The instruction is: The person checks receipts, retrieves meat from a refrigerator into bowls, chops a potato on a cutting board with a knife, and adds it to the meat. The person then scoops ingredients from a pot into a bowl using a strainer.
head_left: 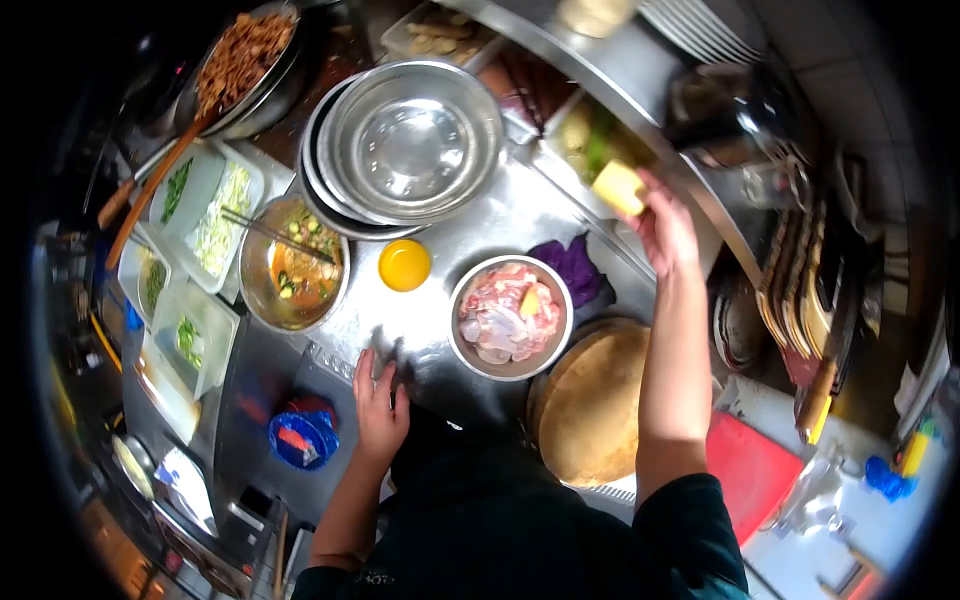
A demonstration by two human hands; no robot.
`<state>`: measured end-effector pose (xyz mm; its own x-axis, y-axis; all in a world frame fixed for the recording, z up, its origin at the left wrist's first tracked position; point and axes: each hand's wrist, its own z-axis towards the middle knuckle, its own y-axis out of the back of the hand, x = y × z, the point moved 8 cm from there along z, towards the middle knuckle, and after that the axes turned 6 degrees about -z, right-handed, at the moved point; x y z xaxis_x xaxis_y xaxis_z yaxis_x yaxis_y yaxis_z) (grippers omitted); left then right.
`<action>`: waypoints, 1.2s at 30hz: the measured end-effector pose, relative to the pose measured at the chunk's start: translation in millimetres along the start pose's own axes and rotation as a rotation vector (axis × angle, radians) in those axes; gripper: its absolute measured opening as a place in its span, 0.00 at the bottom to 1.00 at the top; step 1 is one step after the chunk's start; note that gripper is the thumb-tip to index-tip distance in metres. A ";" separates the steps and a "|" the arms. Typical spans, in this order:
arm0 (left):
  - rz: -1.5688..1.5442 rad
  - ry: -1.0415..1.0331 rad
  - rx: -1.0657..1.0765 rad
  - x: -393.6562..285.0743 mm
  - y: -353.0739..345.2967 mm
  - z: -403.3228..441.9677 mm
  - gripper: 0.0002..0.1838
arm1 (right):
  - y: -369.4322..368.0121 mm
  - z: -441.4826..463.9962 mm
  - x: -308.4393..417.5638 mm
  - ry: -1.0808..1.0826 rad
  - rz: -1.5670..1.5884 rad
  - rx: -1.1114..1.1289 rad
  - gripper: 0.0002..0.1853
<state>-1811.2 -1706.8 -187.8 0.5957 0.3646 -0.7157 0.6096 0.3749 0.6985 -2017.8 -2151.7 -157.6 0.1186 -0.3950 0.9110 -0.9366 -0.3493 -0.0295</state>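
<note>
My right hand (665, 222) is raised at the right, its fingers closed on a pale yellow block (619, 188) beside a container of green and pale vegetables (588, 138). My left hand (381, 405) hovers at or rests on the steel counter's front edge, fingers apart and holding nothing. Between them stands a metal bowl of raw meat (508, 318) with a small yellow piece (530, 301) on top. A dark purple cloth or leaf (572, 270) lies behind that bowl. A small bowl of orange-yellow liquid (404, 265) sits left of it.
Stacked steel bowls (412, 140) stand at the back. A bowl of red broth with chopsticks (292, 265) is at the left, near tubs of chopped greens (222, 215). A round wooden board (597, 405) lies at the right front; knives (818, 310) hang farther right.
</note>
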 end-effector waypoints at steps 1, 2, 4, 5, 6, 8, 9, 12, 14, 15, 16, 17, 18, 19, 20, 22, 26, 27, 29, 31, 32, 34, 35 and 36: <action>-0.017 -0.033 0.012 -10.2 0.2 4.4 0.21 | 16.8 -22.4 -5.3 0.006 0.039 -0.007 0.23; -0.030 -0.069 0.026 -21.3 -1.0 9.7 0.21 | 32.5 -48.3 -11.8 0.002 0.089 -0.039 0.23; -0.055 -0.161 0.066 -51.0 -3.7 17.8 0.21 | 68.2 -100.2 -27.3 0.005 0.112 -0.127 0.23; -0.060 -0.224 0.090 -69.1 -5.3 22.9 0.21 | 90.4 -122.7 -47.2 -0.034 0.121 -0.214 0.23; -0.067 -0.295 0.113 -89.0 -9.2 28.0 0.21 | 103.2 -150.8 -57.0 -0.079 0.105 -0.254 0.24; -0.083 -0.416 0.192 -131.4 -17.3 34.0 0.23 | 127.9 -198.9 -84.2 -0.084 0.078 -0.396 0.23; -0.116 -0.499 0.217 -159.7 -20.4 37.5 0.23 | 135.5 -223.4 -98.5 -0.114 0.069 -0.444 0.23; -0.188 -0.796 0.272 -247.9 -34.0 36.5 0.25 | 144.6 -271.4 -149.3 -0.004 0.085 -0.602 0.22; -0.128 -0.999 0.281 -321.0 -38.3 28.8 0.26 | 132.8 -309.4 -139.6 -0.047 -0.296 -0.578 0.24; -0.131 -1.067 0.292 -352.6 -43.7 24.1 0.26 | 133.3 -322.9 -138.0 0.100 -0.487 -0.657 0.24; -0.134 -1.131 0.303 -381.6 -50.1 19.9 0.27 | 128.7 -337.4 -138.3 0.243 -0.681 -0.735 0.24; -0.161 -1.211 0.300 -412.1 -56.4 14.4 0.28 | 128.1 -348.9 -143.9 0.257 -0.720 -0.745 0.24; -0.191 -1.288 0.299 -440.9 -63.9 9.6 0.30 | 127.9 -358.4 -150.0 0.269 -0.761 -0.754 0.23; -0.175 -1.346 0.277 -470.8 -70.6 4.1 0.31 | 127.5 -366.9 -154.6 0.279 -0.804 -0.759 0.23; -0.159 -1.401 0.254 -500.2 -76.9 -1.4 0.32 | 128.5 -374.6 -157.5 0.289 -0.780 -0.735 0.23; -0.058 -1.489 0.195 -552.9 -90.6 -6.4 0.31 | 132.5 -391.4 -159.0 0.312 -0.740 -0.682 0.22; 0.391 -1.613 0.014 -594.8 -131.2 11.1 0.26 | 154.7 -430.8 -174.1 0.330 -0.718 -0.778 0.19; 0.431 -1.567 0.059 -598.8 -133.6 16.9 0.26 | 163.9 -441.0 -177.5 0.340 -0.707 -0.801 0.18; 0.425 -1.481 0.130 -612.8 -124.0 25.8 0.27 | 180.7 -457.2 -184.9 0.360 -0.663 -0.860 0.16; 0.382 -1.429 0.145 -620.2 -117.4 29.5 0.28 | 200.5 -470.4 -186.5 0.352 -0.647 -0.923 0.15; 0.386 -1.416 0.138 -616.7 -116.5 26.3 0.28 | 206.5 -481.9 -189.2 0.323 -0.641 -0.950 0.15; 0.384 -1.455 0.206 -609.9 -123.3 11.2 0.29 | 226.9 -490.5 -193.6 0.291 -0.726 -0.987 0.17; 0.401 -1.453 0.210 -603.4 -127.1 4.4 0.30 | 239.6 -498.7 -189.3 0.262 -0.822 -1.086 0.19; 0.421 -1.451 0.211 -596.8 -129.8 -3.5 0.31 | 250.3 -506.7 -185.1 0.234 -0.918 -1.179 0.20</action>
<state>-2247.7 -1970.1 148.7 0.6457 -0.7612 0.0603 0.2563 0.2904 0.9219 -2441.2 -1735.4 -125.2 0.8449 -0.2450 0.4755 -0.3030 0.5134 0.8029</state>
